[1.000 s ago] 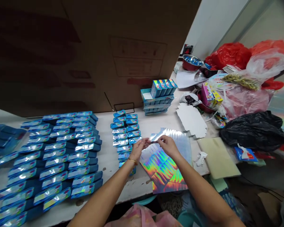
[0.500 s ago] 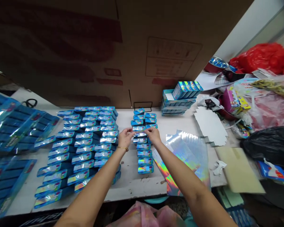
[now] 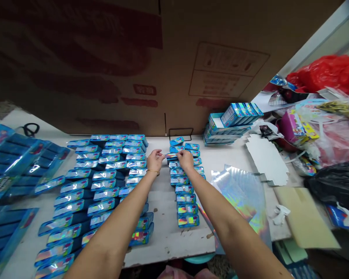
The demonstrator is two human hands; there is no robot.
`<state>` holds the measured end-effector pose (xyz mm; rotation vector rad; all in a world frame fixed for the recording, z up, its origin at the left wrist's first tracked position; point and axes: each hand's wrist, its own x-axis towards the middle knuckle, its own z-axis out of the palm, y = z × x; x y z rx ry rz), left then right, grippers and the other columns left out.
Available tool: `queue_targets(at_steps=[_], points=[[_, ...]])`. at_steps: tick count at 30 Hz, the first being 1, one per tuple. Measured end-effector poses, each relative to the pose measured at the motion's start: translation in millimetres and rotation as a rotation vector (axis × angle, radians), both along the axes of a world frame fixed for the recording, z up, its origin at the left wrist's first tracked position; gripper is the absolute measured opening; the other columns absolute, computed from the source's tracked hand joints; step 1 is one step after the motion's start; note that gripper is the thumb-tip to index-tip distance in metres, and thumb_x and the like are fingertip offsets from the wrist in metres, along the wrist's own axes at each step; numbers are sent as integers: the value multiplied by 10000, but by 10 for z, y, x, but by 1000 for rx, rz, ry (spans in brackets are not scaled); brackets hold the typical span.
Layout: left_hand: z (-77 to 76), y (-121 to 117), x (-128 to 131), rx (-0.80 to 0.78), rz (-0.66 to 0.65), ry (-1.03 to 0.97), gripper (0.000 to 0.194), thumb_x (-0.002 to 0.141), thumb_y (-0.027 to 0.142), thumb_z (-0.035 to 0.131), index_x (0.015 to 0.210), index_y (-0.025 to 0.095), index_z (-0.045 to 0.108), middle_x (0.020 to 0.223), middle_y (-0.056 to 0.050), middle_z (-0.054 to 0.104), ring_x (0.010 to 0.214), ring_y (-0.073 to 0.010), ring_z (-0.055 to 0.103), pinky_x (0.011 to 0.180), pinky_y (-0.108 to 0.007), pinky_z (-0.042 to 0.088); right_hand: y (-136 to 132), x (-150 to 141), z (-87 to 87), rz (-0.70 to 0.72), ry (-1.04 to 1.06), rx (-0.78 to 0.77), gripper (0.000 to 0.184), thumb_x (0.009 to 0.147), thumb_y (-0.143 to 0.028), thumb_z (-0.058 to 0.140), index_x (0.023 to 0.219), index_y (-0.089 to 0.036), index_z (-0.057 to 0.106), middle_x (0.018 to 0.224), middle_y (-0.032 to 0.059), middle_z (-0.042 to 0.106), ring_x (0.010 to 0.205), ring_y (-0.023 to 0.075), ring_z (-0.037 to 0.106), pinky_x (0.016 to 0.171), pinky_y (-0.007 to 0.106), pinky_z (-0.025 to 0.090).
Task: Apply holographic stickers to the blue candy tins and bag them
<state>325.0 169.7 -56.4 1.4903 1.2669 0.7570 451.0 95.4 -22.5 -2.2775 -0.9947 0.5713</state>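
Note:
My left hand [image 3: 155,161] and my right hand [image 3: 185,160] face each other over the middle of the table. Between their fingertips is a small blue box [image 3: 171,155] with a shiny rainbow top, pinched at its two ends. It lies in line with a column of similar boxes [image 3: 187,209] that runs toward the table's front edge. A second short column [image 3: 192,147] stands just right of it, partly hidden by my right hand. Left of my left hand, several rows of the same blue boxes [image 3: 104,183] stand close together.
A large cardboard carton [image 3: 104,77] walls off the back. Stacked box trays [image 3: 223,133] stand at back right. Shiny holographic sheets [image 3: 238,197], a white cut card [image 3: 266,159] and a yellowish pad [image 3: 305,217] lie to the right. Plastic-wrapped packs [image 3: 14,162] fill the left.
The view has shifted, so the table's things appear lower and the right side farther right. My hands have moved one or two boxes farther back along the column, from one box to another.

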Motion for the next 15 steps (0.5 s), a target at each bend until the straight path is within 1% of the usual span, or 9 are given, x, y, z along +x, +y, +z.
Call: queue_targets(at_steps=[4, 7, 9, 11, 13, 15], points=[[-86, 49, 31, 29, -24, 103, 314, 596, 198, 601, 904, 147, 568, 695, 10, 566, 599, -111, 555, 626, -244, 445, 45, -11, -35, 22, -79, -73, 164, 769, -230, 489, 715, -191, 640, 735, 47, 646, 678, 159, 568, 597, 239, 373], [-119, 75, 57, 2, -10, 143, 314, 582, 191, 614, 890, 148, 577, 672, 13, 570, 618, -118, 556, 633, -242, 444, 74, -27, -51, 54, -149, -130, 161, 774, -227, 490, 752, -187, 644, 826, 73, 643, 740, 179, 574, 613, 252, 373], [-128, 88, 69, -33, 0, 158, 314, 582, 203, 619, 888, 146, 579, 661, 10, 577, 625, -125, 563, 630, -243, 445, 72, -31, -52, 64, -186, -157, 163, 782, -244, 491, 819, -189, 640, 880, 82, 631, 780, 189, 569, 631, 260, 377], [-128, 84, 73, -43, 14, 213, 317, 579, 209, 623, 888, 146, 586, 683, -3, 596, 641, -134, 571, 641, -253, 448, 32, -29, -47, 71, -230, -166, 203, 802, -253, 471, 933, -196, 616, 919, 79, 617, 801, 189, 560, 647, 266, 378], [-126, 52, 69, -9, 20, 294, 294, 592, 205, 608, 881, 153, 602, 744, -29, 620, 683, -151, 581, 680, -272, 451, -40, -30, -40, 129, -318, -161, 254, 832, -225, 414, 1021, -213, 583, 966, 78, 592, 819, 186, 546, 659, 272, 375], [-128, -5, 59, 78, -33, 355, 236, 637, 179, 541, 856, 170, 629, 838, -53, 636, 766, -169, 587, 751, -288, 446, -111, -45, -34, 270, -430, -166, 308, 837, -179, 375, 1076, -231, 562, 1013, 89, 561, 840, 195, 529, 674, 289, 370]])
